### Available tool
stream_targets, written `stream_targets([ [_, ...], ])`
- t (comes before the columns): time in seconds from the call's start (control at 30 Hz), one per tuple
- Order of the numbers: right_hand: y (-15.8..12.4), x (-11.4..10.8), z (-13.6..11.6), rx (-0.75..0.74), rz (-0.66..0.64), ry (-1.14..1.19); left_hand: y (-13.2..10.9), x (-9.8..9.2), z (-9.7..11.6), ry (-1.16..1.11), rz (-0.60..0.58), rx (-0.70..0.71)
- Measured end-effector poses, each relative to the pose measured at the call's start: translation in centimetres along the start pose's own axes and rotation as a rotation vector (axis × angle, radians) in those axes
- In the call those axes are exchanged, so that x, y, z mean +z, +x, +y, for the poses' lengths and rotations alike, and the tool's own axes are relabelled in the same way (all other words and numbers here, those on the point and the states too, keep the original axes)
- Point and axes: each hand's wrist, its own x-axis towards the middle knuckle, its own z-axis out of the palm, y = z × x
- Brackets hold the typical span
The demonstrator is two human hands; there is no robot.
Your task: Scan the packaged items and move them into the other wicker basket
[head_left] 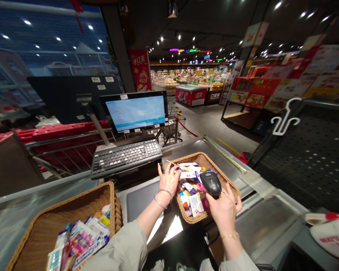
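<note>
My right hand [224, 205] grips a black handheld barcode scanner [211, 183] above the right-hand wicker basket [190, 219]. The scanner's head points at the basket's contents. My left hand [169, 180] reaches over the basket's left rim, its fingertips on a narrow white packet [188, 174] that bears a barcode. Around the packet lie several small wrapped goods, among them a white box [196, 204] and pink and blue packages. The scanner hides part of the contents.
A second wicker basket [35, 229] at lower left holds colourful packages [86, 237]. Behind are a keyboard [127, 156] and a lit screen [135, 109]. A grey pad [142, 201] lies between the baskets. A black perforated panel [307, 154] with a white hook [285, 118] stands at right.
</note>
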Motion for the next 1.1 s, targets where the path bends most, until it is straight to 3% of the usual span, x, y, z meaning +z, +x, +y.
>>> stream_targets([
  [0.3,0.3,-0.6,0.6,-0.033,0.005,-0.024,1.9,2.3,1.2,0.031,-0.014,0.051],
  [0.5,0.5,-0.2,0.7,-0.025,-0.013,-0.025,2.8,3.1,0.9,0.006,0.004,0.025],
  [0.77,0.6,0.5,-1.2,-0.059,-0.072,0.013,1.7,0.3,-0.2,-0.004,0.007,-0.091],
  [0.93,0.2,1.0,-4.2,-0.156,-0.159,0.081,-0.9,-2.2,-1.6,0.011,0.004,-0.153],
  [1.1,-1.0,2.2,-7.7,-0.245,-0.184,0.145,-4.5,-4.5,-4.2,0.043,0.001,-0.265],
])
